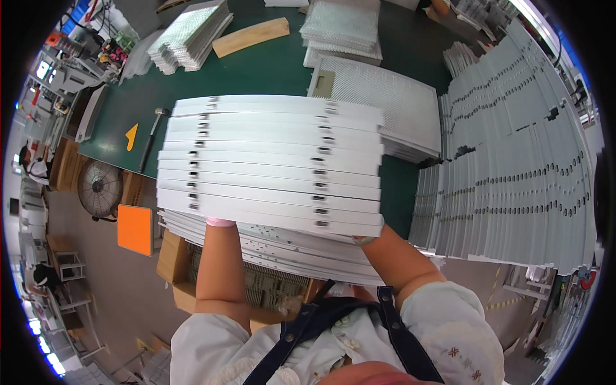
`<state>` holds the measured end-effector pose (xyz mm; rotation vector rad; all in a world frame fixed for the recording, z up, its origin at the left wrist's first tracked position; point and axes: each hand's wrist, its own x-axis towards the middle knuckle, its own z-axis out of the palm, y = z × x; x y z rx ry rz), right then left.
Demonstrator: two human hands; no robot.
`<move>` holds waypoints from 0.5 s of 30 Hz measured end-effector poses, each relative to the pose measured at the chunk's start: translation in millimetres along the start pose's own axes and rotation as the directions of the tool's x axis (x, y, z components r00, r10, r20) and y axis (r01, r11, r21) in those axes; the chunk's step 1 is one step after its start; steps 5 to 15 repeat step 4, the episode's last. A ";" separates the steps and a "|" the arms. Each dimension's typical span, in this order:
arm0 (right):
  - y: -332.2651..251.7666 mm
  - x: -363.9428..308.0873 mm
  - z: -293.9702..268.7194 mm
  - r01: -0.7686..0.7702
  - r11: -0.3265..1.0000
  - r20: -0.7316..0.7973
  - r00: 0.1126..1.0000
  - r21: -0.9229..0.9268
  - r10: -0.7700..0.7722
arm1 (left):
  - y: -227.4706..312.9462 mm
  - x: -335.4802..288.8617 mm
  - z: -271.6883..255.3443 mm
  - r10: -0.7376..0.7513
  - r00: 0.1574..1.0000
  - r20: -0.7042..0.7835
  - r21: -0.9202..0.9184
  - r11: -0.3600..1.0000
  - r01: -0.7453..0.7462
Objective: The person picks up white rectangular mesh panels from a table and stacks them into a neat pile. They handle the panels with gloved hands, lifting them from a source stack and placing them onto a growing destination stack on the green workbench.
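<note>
A stack of long white slotted panels (269, 160), edges facing up, lies across both my hands in front of me. My left hand (220, 222), with a pink band at the wrist, is under its near edge left of centre; its fingers are hidden. At the near right corner, my right hand (378, 235) is closed against the stack, its fingers mostly covered. Below and nearer to me lies another pile of white panels (282, 247), partly covered by the held stack.
On the green table (269, 70) are a hammer (153, 138), a yellow piece (131, 136), a wooden strip (251, 37), bubble-wrap piles (340, 25) and a perforated panel (385, 96). Rows of grey panels (507, 160) stand right. A fan (101, 186) and cardboard box (173, 260) are below.
</note>
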<state>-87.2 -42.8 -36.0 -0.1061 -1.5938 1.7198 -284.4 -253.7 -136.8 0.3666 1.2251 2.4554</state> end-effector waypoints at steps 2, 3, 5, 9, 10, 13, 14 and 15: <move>25.8 -0.8 -3.4 0.307 0.869 0.153 0.951 -0.388 -0.268 | -0.9 -1.5 -4.7 0.000 1.000 -0.009 0.018 1.000 0.000; 23.0 6.1 -5.6 0.337 0.833 0.247 0.936 -0.438 -0.249 | -0.1 -2.6 -8.8 0.006 1.000 -0.020 0.029 1.000 -0.006; 17.2 12.9 -10.1 0.371 0.790 0.332 0.916 -0.487 -0.225 | 3.9 -3.3 -11.4 0.010 1.000 -0.030 0.049 0.999 -0.008; 17.2 12.9 -10.1 0.371 0.790 0.332 0.916 -0.487 -0.225 | 3.9 -3.3 -11.4 0.010 1.000 -0.030 0.049 0.999 -0.008; 17.2 12.9 -10.1 0.371 0.790 0.332 0.916 -0.487 -0.225 | 3.9 -3.3 -11.4 0.010 1.000 -0.030 0.049 0.999 -0.008; 17.2 12.9 -10.1 0.371 0.790 0.332 0.916 -0.487 -0.225 | 3.9 -3.3 -11.4 0.010 1.000 -0.030 0.049 0.999 -0.008; 17.2 12.9 -10.1 0.371 0.790 0.332 0.916 -0.487 -0.225 | 3.9 -3.3 -11.4 0.010 1.000 -0.030 0.049 0.999 -0.008; 17.2 12.9 -10.1 0.371 0.790 0.332 0.916 -0.487 -0.225 | 3.9 -3.3 -11.4 0.010 1.000 -0.030 0.049 0.999 -0.008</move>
